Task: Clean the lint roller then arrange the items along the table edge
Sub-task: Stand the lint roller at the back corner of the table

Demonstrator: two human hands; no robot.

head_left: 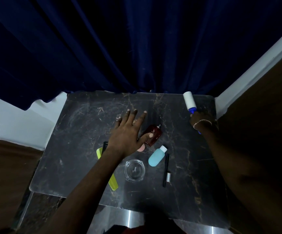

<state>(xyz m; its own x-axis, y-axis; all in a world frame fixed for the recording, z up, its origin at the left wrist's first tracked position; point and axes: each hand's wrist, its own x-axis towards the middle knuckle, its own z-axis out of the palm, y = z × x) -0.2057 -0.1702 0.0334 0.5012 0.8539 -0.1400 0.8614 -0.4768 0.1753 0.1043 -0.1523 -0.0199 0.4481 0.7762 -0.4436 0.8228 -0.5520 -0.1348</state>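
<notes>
My right hand (200, 121) grips the blue handle of the lint roller (188, 99), whose white roll points toward the far right corner of the dark marble table (79, 132). My left hand (128, 132) hovers flat with fingers spread over the table's middle, holding nothing. Just under its thumb lies a dark red bottle (154, 134) next to a pink round item (141, 148). Nearer me lie a light blue bottle (156, 157), a clear glass ashtray (134, 170), a black pencil (165, 169), a small silver cap (168, 177), a yellow-green comb (112, 183) and a black comb (105, 146), partly hidden by my forearm.
A dark blue curtain (137, 48) hangs right behind the table's far edge. White wall trim (248, 78) runs along the right side and a white floor strip lies to the left. Brown flooring surrounds the table.
</notes>
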